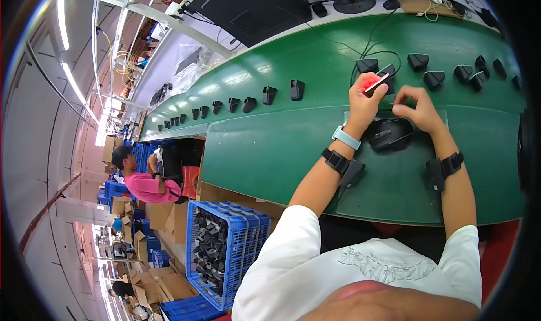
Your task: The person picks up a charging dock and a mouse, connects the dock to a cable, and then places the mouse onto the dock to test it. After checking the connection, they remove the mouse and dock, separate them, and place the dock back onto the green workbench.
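White shirt (287, 264) faces tabletop (270, 152), front-left edge open; left hand (363, 102) grips device (376, 86), right hand (422, 110) curled, hold unclear.

Closed in a grip, a worker's bare left hand (362, 102) was near the bare right hand (421, 110), its fingers curled inward; I saw the left forearm (316, 180) and right forearm (458, 194) stretched forward.

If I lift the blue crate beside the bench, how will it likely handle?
The blue crate is probably heavy, being loaded with many black parts. Those lie jumbled and look loose, so they may shift or spill if it tilts. It looks like rigid openwork plastic, so it should keep its shape.
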`<act>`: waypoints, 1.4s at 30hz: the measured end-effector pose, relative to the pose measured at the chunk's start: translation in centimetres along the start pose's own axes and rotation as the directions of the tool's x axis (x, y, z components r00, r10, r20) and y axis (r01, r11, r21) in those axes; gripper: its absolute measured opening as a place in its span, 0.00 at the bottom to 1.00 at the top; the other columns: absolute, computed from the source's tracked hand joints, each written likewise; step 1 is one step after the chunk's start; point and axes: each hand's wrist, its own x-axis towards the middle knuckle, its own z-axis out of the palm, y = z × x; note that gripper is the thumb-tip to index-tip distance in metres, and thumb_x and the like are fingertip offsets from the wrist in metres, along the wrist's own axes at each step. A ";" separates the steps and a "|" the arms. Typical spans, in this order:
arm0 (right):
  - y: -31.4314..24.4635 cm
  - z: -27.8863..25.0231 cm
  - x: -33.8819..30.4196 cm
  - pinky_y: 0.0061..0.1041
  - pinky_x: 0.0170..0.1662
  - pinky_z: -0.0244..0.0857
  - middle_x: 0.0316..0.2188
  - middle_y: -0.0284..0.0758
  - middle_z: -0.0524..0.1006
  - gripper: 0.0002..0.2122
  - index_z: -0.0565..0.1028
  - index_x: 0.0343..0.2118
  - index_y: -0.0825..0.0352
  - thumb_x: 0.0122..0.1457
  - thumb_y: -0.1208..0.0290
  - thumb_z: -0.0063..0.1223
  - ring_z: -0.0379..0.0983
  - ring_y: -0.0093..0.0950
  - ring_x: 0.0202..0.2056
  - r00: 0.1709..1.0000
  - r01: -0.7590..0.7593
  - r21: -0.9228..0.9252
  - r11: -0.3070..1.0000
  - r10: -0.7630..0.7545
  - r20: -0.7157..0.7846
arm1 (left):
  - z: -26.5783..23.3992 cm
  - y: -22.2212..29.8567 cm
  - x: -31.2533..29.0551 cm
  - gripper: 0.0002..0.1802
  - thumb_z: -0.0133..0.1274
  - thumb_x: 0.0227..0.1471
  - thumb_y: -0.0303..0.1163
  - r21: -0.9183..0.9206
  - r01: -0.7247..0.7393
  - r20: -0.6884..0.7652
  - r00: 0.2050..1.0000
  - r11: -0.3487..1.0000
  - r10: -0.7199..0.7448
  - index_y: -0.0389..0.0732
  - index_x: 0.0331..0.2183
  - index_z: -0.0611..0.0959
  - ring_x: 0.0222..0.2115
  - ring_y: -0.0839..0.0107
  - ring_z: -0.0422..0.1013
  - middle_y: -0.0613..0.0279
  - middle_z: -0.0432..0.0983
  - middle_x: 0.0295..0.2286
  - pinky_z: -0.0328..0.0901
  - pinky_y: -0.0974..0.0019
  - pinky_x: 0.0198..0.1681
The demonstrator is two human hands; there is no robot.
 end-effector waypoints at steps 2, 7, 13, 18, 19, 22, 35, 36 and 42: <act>1.2 -0.6 0.2 0.20 0.37 0.61 0.25 0.26 0.71 0.09 0.74 0.30 0.68 0.58 0.68 0.60 0.65 0.17 0.30 0.982 0.082 0.172 0.982 -0.050 -0.184 | 0.2 0.1 0.1 0.12 0.65 0.53 0.25 0.100 -0.074 0.025 0.997 0.992 0.072 0.37 0.39 0.80 0.29 0.81 0.71 0.69 0.78 0.31 0.68 0.74 0.33; 1.5 0.6 2.3 0.18 0.34 0.61 0.27 0.26 0.74 0.07 0.77 0.34 0.67 0.62 0.69 0.60 0.67 0.15 0.30 0.946 0.101 0.303 0.948 0.003 -0.324 | -0.7 1.3 -0.2 0.13 0.66 0.49 0.25 0.373 -0.252 0.078 0.967 0.893 0.241 0.35 0.37 0.81 0.34 0.77 0.73 0.63 0.79 0.33 0.70 0.70 0.39; 1.2 -0.1 1.8 0.21 0.44 0.69 0.38 0.30 0.79 0.11 0.77 0.48 0.70 0.65 0.72 0.57 0.74 0.19 0.38 0.989 0.077 0.482 0.873 -0.003 -0.151 | -0.2 0.3 0.2 0.15 0.66 0.50 0.22 0.403 -0.410 0.210 0.912 0.818 0.353 0.37 0.40 0.80 0.41 0.73 0.75 0.60 0.78 0.41 0.70 0.70 0.45; 1.3 -0.4 1.6 0.24 0.50 0.72 0.43 0.32 0.79 0.13 0.75 0.51 0.72 0.65 0.74 0.56 0.76 0.20 0.45 0.991 0.102 0.505 0.857 -0.045 -0.124 | -0.1 0.1 0.1 0.17 0.67 0.48 0.21 0.416 -0.442 0.233 0.897 0.795 0.377 0.37 0.41 0.80 0.42 0.72 0.74 0.59 0.78 0.42 0.70 0.69 0.45; 1.4 -0.4 1.6 0.24 0.50 0.72 0.43 0.32 0.79 0.13 0.75 0.51 0.72 0.65 0.74 0.56 0.76 0.20 0.44 0.991 0.101 0.489 0.866 -0.046 -0.122 | -0.2 0.1 0.1 0.18 0.67 0.48 0.21 0.433 -0.450 0.243 0.893 0.782 0.379 0.37 0.41 0.80 0.41 0.72 0.74 0.59 0.78 0.42 0.70 0.69 0.45; 1.6 -0.4 1.6 0.24 0.50 0.72 0.42 0.33 0.79 0.13 0.75 0.51 0.72 0.65 0.74 0.56 0.76 0.21 0.44 0.992 0.097 0.483 0.870 -0.044 -0.122 | -0.3 0.1 0.1 0.19 0.68 0.48 0.21 0.454 -0.462 0.256 0.887 0.762 0.385 0.37 0.42 0.79 0.41 0.72 0.74 0.59 0.78 0.41 0.70 0.69 0.45; 1.4 -0.4 1.8 0.24 0.49 0.72 0.39 0.32 0.80 0.13 0.76 0.50 0.71 0.64 0.74 0.58 0.76 0.20 0.42 0.992 0.105 0.472 0.875 -0.056 -0.117 | 0.0 0.3 0.1 0.18 0.68 0.47 0.20 0.428 -0.438 0.221 0.899 0.790 0.378 0.37 0.40 0.79 0.40 0.73 0.74 0.59 0.77 0.41 0.70 0.69 0.44; 1.3 -0.4 1.8 0.24 0.49 0.72 0.39 0.32 0.80 0.13 0.76 0.50 0.71 0.64 0.74 0.58 0.76 0.20 0.42 0.992 0.105 0.473 0.875 -0.056 -0.117 | -0.1 0.3 0.2 0.18 0.68 0.47 0.20 0.456 -0.483 0.246 0.876 0.748 0.415 0.37 0.40 0.79 0.40 0.73 0.74 0.60 0.77 0.41 0.70 0.69 0.44; 1.2 -0.4 1.7 0.23 0.48 0.71 0.39 0.31 0.79 0.13 0.76 0.50 0.71 0.64 0.74 0.58 0.75 0.19 0.41 0.990 0.112 0.495 0.862 -0.057 -0.125 | 0.0 0.4 0.1 0.18 0.67 0.47 0.20 0.449 -0.461 0.251 0.887 0.766 0.387 0.37 0.40 0.78 0.40 0.72 0.74 0.60 0.77 0.40 0.69 0.69 0.45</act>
